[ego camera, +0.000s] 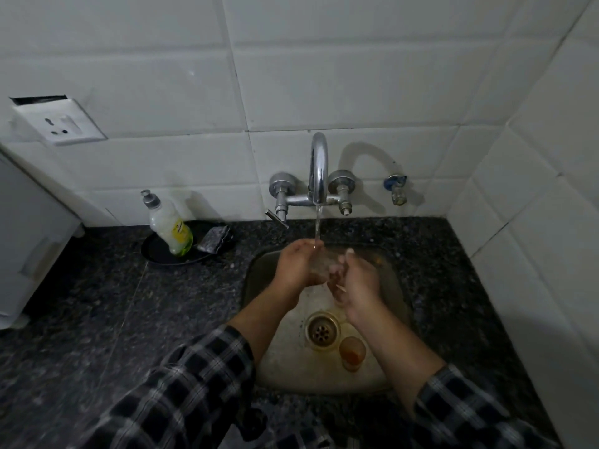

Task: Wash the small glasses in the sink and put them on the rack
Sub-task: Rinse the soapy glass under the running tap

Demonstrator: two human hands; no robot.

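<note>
**A:** Where's the glass being washed?

**B:** The clear glass is under the tap, over the sink. The left hand curls round it and the right hand grips its near side.

**A:** Best way to rinse it?

**B:** I'd turn it so water reaches inside, and grip firmly, since wet glass slips.

**A:** Other containers?

**B:** 1 second glass stands beside the drain, with orange residue inside. The dish-soap bottle holds pale liquid. No rack is in view.

Black-and-white checked sleeves are showing against a speckled dark grey table, white tiles are gleaming behind, and orange is tinting one small glass.
</note>
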